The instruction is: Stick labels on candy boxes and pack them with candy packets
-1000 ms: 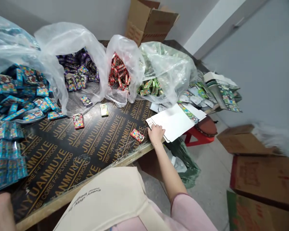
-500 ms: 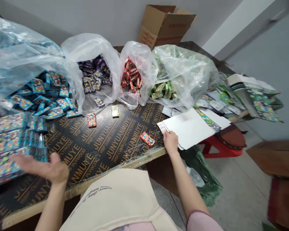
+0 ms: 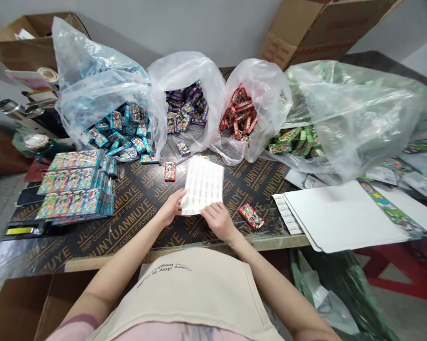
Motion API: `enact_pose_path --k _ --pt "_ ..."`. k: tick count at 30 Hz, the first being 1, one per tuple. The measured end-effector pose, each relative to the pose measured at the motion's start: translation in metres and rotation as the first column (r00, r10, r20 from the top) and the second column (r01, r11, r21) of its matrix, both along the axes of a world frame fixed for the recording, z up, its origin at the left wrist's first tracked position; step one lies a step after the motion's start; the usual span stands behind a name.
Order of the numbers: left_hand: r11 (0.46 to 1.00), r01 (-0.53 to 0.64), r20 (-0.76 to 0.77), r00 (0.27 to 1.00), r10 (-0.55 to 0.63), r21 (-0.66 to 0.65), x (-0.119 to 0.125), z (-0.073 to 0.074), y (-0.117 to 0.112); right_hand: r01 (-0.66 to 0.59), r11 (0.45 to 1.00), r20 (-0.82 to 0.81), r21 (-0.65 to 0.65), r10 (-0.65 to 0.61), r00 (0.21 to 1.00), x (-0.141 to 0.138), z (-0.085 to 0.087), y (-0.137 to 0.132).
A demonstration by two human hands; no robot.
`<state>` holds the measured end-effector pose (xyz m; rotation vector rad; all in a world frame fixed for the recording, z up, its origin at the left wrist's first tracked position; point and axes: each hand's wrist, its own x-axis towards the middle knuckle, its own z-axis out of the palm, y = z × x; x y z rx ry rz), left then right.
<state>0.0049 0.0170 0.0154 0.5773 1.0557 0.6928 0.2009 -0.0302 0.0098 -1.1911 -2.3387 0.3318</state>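
Note:
Both my hands hold a white sheet (image 3: 202,184) with rows of small labels, just above the black plywood table (image 3: 135,208). My left hand (image 3: 172,207) pinches its near left corner. My right hand (image 3: 217,220) grips its near right edge. A small red packet (image 3: 169,171) lies just left of the sheet, and another red packet (image 3: 250,216) lies to the right of my right hand. A stack of white sheets (image 3: 337,215) rests on the table at the right.
Along the back stand clear plastic bags of small packets: blue (image 3: 117,128), purple (image 3: 185,106), red (image 3: 240,116) and green (image 3: 298,139). Stacks of colourful cards (image 3: 74,187) lie at the left. Cardboard boxes (image 3: 316,28) stand behind, and red stools (image 3: 405,270) at the lower right.
My right hand left the stack of white sheets with one label sheet and came to the middle. My left hand came in and took the sheet's other corner. The view swung left.

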Motion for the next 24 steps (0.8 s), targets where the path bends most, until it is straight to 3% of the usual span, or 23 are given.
enact_pose_path --k 2,3,4,6,8,9,11,12,14,17,21,24 --pt "0.997 -0.059 -0.025 0.998 0.06 0.04 -0.001 -0.011 0.001 -0.11 0.994 0.009 0.0 0.11 0.994 -0.014 -0.008 0.003" --pt "0.995 -0.087 -0.031 0.996 0.088 0.056 -0.003 -0.015 0.0 -0.102 0.995 -0.007 -0.009 0.102 0.995 -0.016 -0.012 0.004" --pt "0.992 -0.108 -0.031 0.993 0.11 0.065 -0.006 -0.019 -0.001 -0.047 0.998 -0.045 -0.03 0.046 0.998 -0.015 -0.016 0.005" --pt "0.989 -0.128 -0.021 0.991 0.13 0.07 -0.01 -0.025 -0.005 0.168 0.976 -0.193 -0.14 -0.194 0.962 -0.009 -0.023 0.008" --pt "0.987 -0.139 0.002 0.99 0.139 0.084 -0.012 -0.026 -0.008 0.33 0.859 -0.387 -0.39 -0.479 0.788 -0.002 -0.027 0.012" --pt "0.986 -0.136 0.014 0.991 0.135 0.092 -0.012 -0.026 -0.01 0.31 0.776 -0.463 -0.549 -0.591 0.661 0.002 -0.029 0.014" --pt "0.988 -0.112 0.027 0.994 0.109 0.109 -0.009 -0.026 -0.011 0.082 0.607 -0.523 -0.79 -0.738 0.426 0.006 -0.03 0.017" --pt "0.989 -0.089 0.022 0.996 0.087 0.117 -0.006 -0.027 -0.012 -0.039 0.538 -0.517 -0.842 -0.784 0.344 0.008 -0.03 0.017" --pt "0.991 -0.035 -0.016 0.999 0.037 0.131 0.0 -0.031 -0.013 -0.142 0.472 -0.493 -0.87 -0.832 0.255 0.011 -0.027 0.018" --pt "0.984 0.035 -0.158 0.987 -0.007 0.177 0.005 -0.042 -0.013 -0.063 0.484 -0.486 -0.873 -0.851 0.199 0.02 -0.023 0.021" --pt "0.963 0.043 -0.327 0.944 0.049 0.268 -0.003 -0.051 -0.01 0.092 0.524 -0.499 -0.847 -0.842 0.205 0.035 -0.022 0.022" --pt "0.896 0.128 -0.576 0.802 0.158 0.424 -0.015 -0.051 -0.009 0.13 0.531 -0.491 -0.837 -0.835 0.248 0.039 -0.03 0.018"
